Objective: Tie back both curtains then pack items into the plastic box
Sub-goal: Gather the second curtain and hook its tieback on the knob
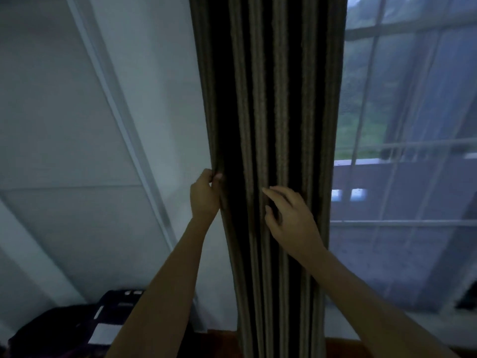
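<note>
Curtain (268,125) hangs centre frame, already gathered into a narrow column between white wall (77,99) and paned window (413,99). No tie-back is visible round it, so I judge the tying not yet done. Plastic box not in view, so packing is presumably still ahead. Fabric heavy, matt, dark brown, in deep vertical pleats with paler ridges. Left hand (205,197) curls round the curtain's left edge fold, gripping it. Right hand (291,218) is loosely spread, fingertips resting on the front pleats and holding nothing.
</note>
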Available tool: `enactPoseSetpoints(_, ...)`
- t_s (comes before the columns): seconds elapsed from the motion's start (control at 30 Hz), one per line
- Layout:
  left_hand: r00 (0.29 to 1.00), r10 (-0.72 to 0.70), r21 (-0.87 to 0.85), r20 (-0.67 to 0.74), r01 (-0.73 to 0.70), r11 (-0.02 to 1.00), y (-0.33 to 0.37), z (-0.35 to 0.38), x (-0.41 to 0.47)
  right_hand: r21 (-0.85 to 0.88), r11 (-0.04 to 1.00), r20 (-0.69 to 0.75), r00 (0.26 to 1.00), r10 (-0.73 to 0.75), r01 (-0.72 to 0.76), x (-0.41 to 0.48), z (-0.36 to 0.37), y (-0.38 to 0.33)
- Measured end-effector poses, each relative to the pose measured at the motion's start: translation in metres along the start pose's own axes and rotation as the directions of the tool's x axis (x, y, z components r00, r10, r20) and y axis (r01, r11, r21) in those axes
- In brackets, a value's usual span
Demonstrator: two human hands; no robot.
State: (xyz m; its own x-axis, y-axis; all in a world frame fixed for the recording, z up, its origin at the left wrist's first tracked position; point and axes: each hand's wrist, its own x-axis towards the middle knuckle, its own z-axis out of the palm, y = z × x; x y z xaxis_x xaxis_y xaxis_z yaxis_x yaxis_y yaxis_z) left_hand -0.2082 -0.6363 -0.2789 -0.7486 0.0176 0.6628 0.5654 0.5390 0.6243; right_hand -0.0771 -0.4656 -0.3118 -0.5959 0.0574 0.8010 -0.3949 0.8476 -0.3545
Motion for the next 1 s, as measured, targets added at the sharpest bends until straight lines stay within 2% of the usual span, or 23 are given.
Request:
enactPoseSetpoints(0.1, 0.999, -0.006, -0.031, -0.052, 0.005, 1.0, -0.015, -0.019, -0.018, 0.071, 0.997, 0.063, 0.997, 0.036, -0.041, 0.013, 0.013, -0.01)
enactPoseSetpoints(0.27, 0.999, -0.037, 0.024, -0.037, 0.038, 0.999, -0.04, -0.047, -0.018, 0.056, 0.993, 0.154, 0.983, 0.096, -0.106, 0.029, 0.043, -0.019)
enactPoseSetpoints(0.53, 0.997, -0.072, 0.11, 0.031, 0.068, 0.992, -0.081, -0.07, -0.019, -0.093, 0.987, 0.117, 0.983, 0.141, -0.131, 0.03, 0.064, -0.021)
enactPoseSetpoints(0.6, 0.991, -0.093, 0.079, 0.095, 0.086, 0.993, -0.092, -0.069, -0.027, -0.151, 0.977, 0.115, 0.978, 0.172, -0.154, 0.026, 0.073, -0.02)
enactPoseSetpoints(0.73, 0.979, -0.103, 0.128, 0.179, 0.08, 0.988, -0.106, -0.076, -0.027, -0.265, 0.95, 0.055, 0.981, 0.186, -0.165, 0.026, 0.098, -0.026)
enactPoseSetpoints(0.8, 0.971, -0.102, 0.117, 0.217, 0.078, 0.99, -0.105, -0.081, -0.028, -0.158, 0.967, -0.029, 0.98, 0.197, -0.199, 0.025, 0.106, -0.034)
enactPoseSetpoints(0.9, 0.965, -0.054, 0.052, 0.256, 0.042, 0.998, -0.104, -0.089, -0.041, 0.197, 0.914, -0.084, 0.922, 0.377, -0.356, 0.017, 0.114, -0.049)
enactPoseSetpoints(1.0, 0.973, -0.028, -0.003, 0.23, 0.03, 1.0, -0.112, -0.096, -0.047, 0.265, 0.858, -0.073, 0.878, 0.472, -0.439, 0.001, 0.125, -0.052)
